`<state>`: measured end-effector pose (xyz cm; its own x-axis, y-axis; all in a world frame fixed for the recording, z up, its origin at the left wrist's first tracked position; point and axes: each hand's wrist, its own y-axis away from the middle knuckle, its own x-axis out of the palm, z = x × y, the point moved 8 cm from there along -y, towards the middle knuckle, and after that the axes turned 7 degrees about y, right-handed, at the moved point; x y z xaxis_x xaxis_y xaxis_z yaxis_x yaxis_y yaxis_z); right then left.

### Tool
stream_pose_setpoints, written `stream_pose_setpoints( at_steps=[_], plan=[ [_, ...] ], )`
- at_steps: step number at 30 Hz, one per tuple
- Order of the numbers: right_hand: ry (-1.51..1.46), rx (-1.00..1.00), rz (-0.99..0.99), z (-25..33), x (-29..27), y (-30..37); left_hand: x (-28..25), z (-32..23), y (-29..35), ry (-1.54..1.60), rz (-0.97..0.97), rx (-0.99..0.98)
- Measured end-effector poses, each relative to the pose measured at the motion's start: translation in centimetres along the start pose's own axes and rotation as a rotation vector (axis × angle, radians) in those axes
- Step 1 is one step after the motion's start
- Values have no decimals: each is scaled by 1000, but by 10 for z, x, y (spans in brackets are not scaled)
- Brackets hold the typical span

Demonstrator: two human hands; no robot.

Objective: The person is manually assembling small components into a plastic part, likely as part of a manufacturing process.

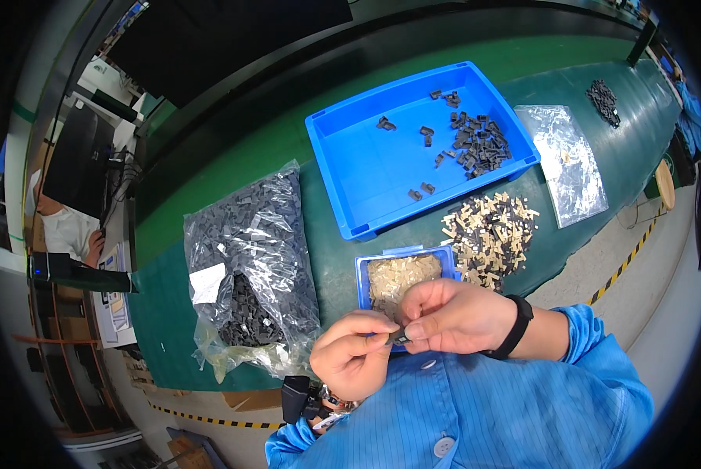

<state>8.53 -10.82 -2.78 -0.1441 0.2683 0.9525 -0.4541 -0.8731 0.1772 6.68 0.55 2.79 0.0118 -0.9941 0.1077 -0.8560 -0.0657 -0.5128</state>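
Close to my chest, my left hand (354, 352) and my right hand (464, 319) meet with fingers pinched on a small black plastic part (400, 336). Fingertips cover much of that part. Just beyond the hands stands a small blue bin (361, 273) holding many beige pieces (401, 275). Right of this bin lies a loose pile of mixed beige and black small parts (491, 238). A large blue tray (358, 168) farther off has black plastic parts (479, 144) gathered mostly at its right side.
On the left, a big clear plastic bag (276, 227) full of black parts lies open toward me. A flat silvery plastic bag (565, 168) and a small black heap (603, 102) are on the green table (163, 313) at right. Another person (69, 230) sits far left.
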Motion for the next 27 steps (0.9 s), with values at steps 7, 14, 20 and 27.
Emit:
stream_pose_setpoints(
  at_steps=[7,14,20,27],
  plan=[
    [981,-372,-110,48,33,12,-2,0,4,-64,-49,-54],
    [1990,-724,-45,47,69,23,2,1,1,-186,-1,-92],
    [2196,-733,-182,42,54,14,0,14,9,-243,-49,-247],
    [1784,-708,-478,120,22,28,-19,12,-4,-709,40,-291]
  ],
)
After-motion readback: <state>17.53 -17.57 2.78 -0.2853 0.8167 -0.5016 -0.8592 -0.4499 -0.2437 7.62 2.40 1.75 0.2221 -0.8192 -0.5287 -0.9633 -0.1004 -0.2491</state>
